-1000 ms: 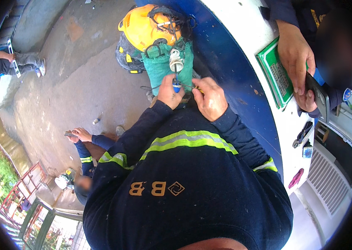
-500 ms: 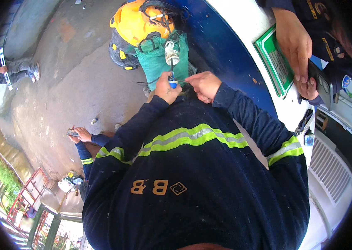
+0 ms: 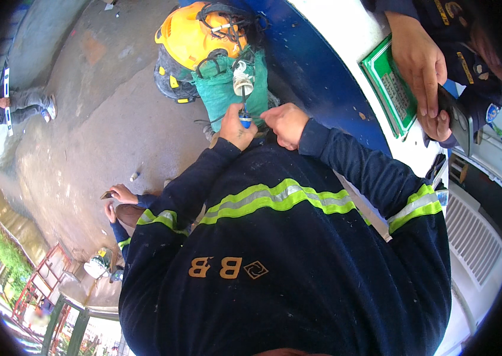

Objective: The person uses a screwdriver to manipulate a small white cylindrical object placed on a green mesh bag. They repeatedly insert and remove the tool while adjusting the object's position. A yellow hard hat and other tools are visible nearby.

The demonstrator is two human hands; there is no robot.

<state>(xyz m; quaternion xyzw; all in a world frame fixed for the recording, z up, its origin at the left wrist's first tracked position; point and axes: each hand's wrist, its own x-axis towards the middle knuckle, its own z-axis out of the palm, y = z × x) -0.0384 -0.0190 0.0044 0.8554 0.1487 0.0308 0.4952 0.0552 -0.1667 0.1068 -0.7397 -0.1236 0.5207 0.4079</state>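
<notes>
My left hand [image 3: 235, 127] grips a blue-handled screwdriver [image 3: 244, 118] whose thin shaft points up at a white cylindrical fitting [image 3: 242, 80]. The fitting rests on a green cloth bag [image 3: 221, 95] below a yellow hard hat [image 3: 194, 35] topped with black cables. My right hand [image 3: 286, 123] is curled just right of the tool, at the bag's lower edge. What it holds is hidden. Both arms are in dark sleeves with reflective yellow stripes.
Another person's hands at the upper right rest on a green-framed board [image 3: 388, 89] and hold a dark phone [image 3: 455, 110] over a white surface with a blue edge [image 3: 316, 65]. Someone crouches on the concrete floor [image 3: 84, 118] at lower left [image 3: 121, 199].
Both hands have slid slightly down from the white fitting. My right hand's fingers have left the green bag and curled in; my left still holds the blue tool.
</notes>
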